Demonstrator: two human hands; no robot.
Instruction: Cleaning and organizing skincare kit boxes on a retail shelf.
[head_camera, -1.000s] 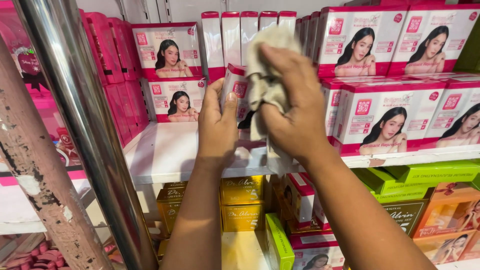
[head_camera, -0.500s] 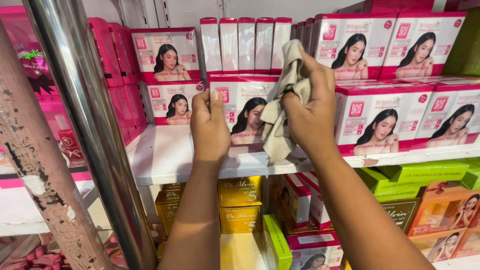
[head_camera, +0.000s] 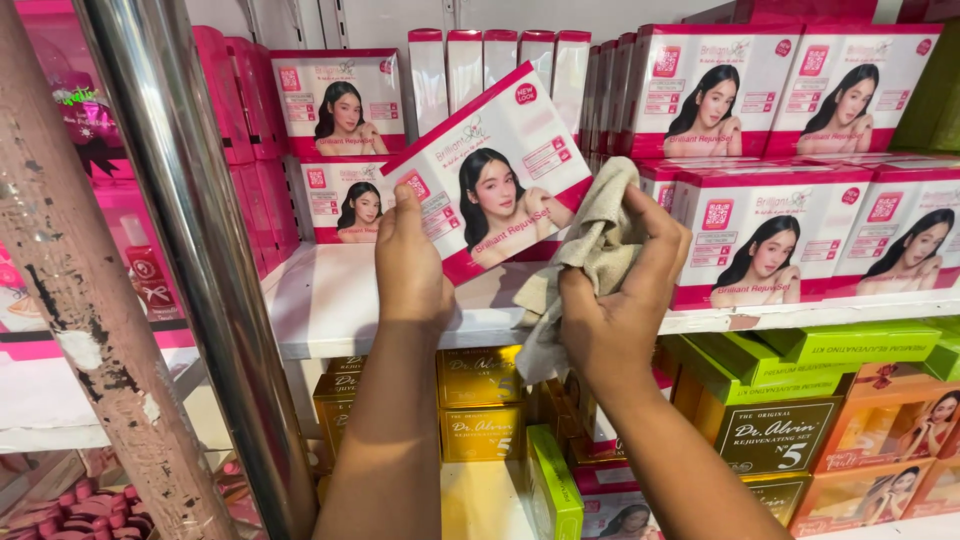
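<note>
Above the shelf (head_camera: 330, 310), left hand (head_camera: 408, 262) gripping pink box (head_camera: 490, 170), right hand (head_camera: 615, 300) clutching cloth (head_camera: 590, 255), box corner seemingly hidden.

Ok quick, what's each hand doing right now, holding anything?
Left hand: closed on the lower left corner of a pink and white box, tilted off the shelf.
Right hand: closed on a beige cloth against the box's right edge.

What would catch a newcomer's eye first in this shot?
At centre, the left hand holds a pink-and-white box tilted off the white shelf, while the right hand presses a beige cloth to its edge. Rows of matching pink boxes fill the shelf behind; a shiny metal pole crosses at left.
</note>
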